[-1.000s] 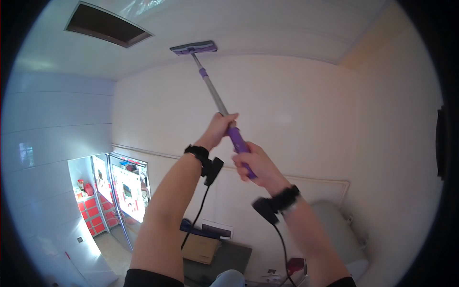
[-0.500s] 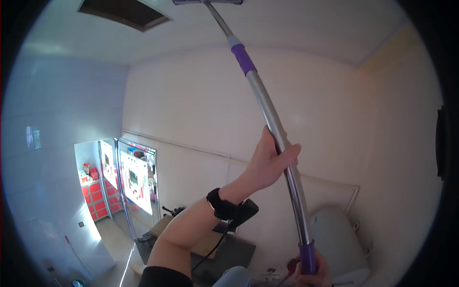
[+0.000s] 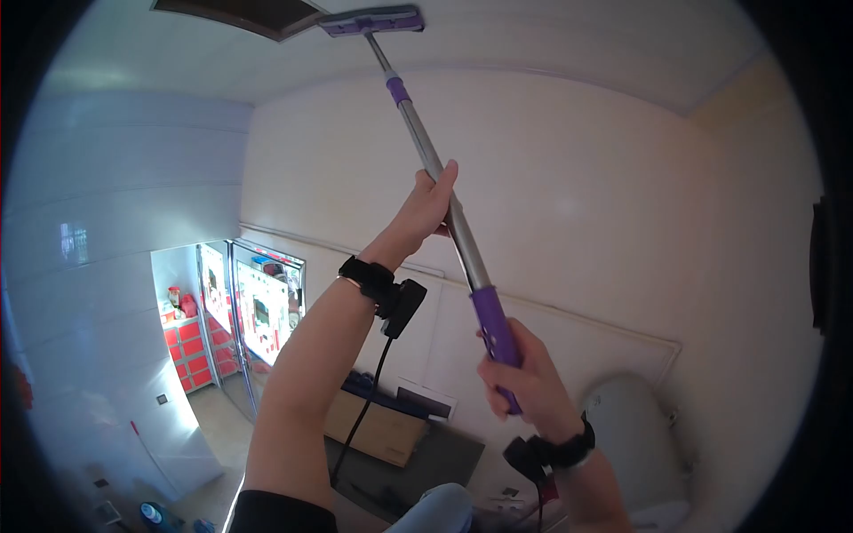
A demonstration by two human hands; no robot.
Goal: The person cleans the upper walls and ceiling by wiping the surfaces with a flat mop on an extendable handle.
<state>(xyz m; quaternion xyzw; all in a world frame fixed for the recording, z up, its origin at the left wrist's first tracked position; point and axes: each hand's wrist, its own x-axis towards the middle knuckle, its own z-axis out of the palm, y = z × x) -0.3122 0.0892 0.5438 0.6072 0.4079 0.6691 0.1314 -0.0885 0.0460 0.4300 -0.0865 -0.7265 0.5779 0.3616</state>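
A flat mop with a silver telescopic pole is raised toward the ceiling. Its purple-edged head is up at the ceiling, beside a dark rectangular opening. My left hand is closed around the silver pole at mid-length, with a black strap and device on the wrist. Lower down, my right hand grips the purple handle near its bottom end. That wrist also wears a black strapped device with a cable.
The dark ceiling opening has a brown frame. At lower right a grey-white cylindrical tank stands by the wall. A cardboard box lies on a dark surface below. On the left are a glass door and red drawers.
The mop has been pushed upward and away, its head now fully in view and nearer the opening. Both hands have risen with the pole, my right hand most clearly.
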